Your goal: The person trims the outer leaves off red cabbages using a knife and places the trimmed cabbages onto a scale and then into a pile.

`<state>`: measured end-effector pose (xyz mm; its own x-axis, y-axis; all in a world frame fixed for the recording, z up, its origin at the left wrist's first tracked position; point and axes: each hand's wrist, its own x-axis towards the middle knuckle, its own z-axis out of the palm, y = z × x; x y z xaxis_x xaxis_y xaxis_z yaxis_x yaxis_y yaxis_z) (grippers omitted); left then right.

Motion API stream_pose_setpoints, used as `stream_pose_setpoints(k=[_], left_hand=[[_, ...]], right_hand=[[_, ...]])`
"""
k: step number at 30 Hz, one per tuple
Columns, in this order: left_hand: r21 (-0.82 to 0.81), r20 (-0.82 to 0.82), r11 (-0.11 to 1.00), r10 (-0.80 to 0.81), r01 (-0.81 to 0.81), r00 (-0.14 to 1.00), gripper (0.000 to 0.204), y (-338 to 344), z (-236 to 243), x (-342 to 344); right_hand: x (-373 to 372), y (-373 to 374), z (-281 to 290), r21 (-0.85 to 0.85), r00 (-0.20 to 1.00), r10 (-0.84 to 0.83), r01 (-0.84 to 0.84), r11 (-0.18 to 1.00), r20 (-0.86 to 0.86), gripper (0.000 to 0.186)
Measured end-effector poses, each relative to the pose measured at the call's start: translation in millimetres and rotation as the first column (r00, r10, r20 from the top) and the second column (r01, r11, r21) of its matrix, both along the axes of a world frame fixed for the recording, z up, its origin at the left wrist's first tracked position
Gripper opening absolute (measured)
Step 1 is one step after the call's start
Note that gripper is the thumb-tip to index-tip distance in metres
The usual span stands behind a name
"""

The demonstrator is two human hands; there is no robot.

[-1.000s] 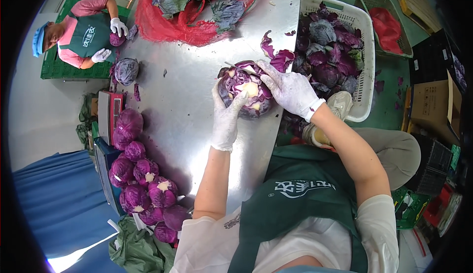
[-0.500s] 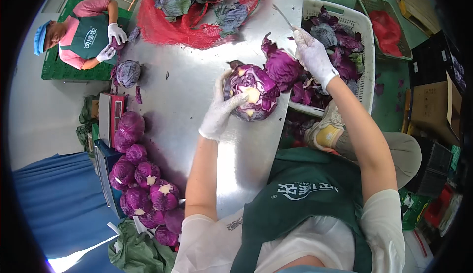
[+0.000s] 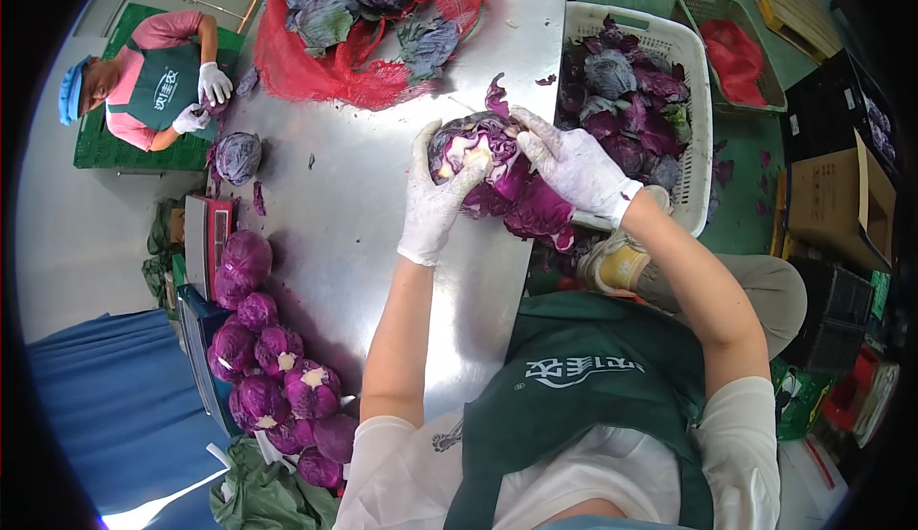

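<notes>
My left hand, in a white glove, holds a red cabbage above the metal table, thumb across its pale cut stem end. On the cabbage's right side, my gloved right hand is closed with its fingertips against the upper edge. The knife seen in this hand earlier is mostly hidden now; its blade cannot be made out clearly. Loose purple outer leaves hang below the right hand, near the table's edge. Whether they are still joined to the cabbage is hard to tell.
A white crate of trimmed leaves stands right of the metal table. Red netting with untrimmed cabbages lies at the far side. Several peeled cabbages are piled at left, near a scale. A co-worker handles another cabbage.
My right hand has moved left from over the crate to the cabbage, and the knife blade has gone out of clear sight. The purple leaves beside the cabbage now hang lower.
</notes>
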<state>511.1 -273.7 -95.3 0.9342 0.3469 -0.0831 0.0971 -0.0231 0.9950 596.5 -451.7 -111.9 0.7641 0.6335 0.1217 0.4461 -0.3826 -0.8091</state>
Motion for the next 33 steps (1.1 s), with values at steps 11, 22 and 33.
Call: stream_pose_setpoints(k=[11, 22, 33], left_hand=[[0.072, 0.007, 0.997, -0.010, 0.009, 1.000, 0.071, -10.1, 3.8, 2.4], [0.235, 0.088, 0.964, 0.103, -0.121, 0.991, 0.068, -16.0, -13.0, 1.1], [0.543, 0.200, 0.822, 0.070, -0.170, 0.977, 0.068, -28.3, -17.7, -12.6]], right_hand=[[-0.8, 3.9, -3.0, -0.131, 1.000, -0.016, 0.013, 0.991, -0.021, 0.044], [0.9, 14.6, -7.9, 0.025, 0.991, -0.132, 0.131, 0.991, 0.038, 0.036], [61.9, 6.4, -53.9, -0.181, 0.958, -0.234, 0.203, 0.962, -0.167, 0.045]])
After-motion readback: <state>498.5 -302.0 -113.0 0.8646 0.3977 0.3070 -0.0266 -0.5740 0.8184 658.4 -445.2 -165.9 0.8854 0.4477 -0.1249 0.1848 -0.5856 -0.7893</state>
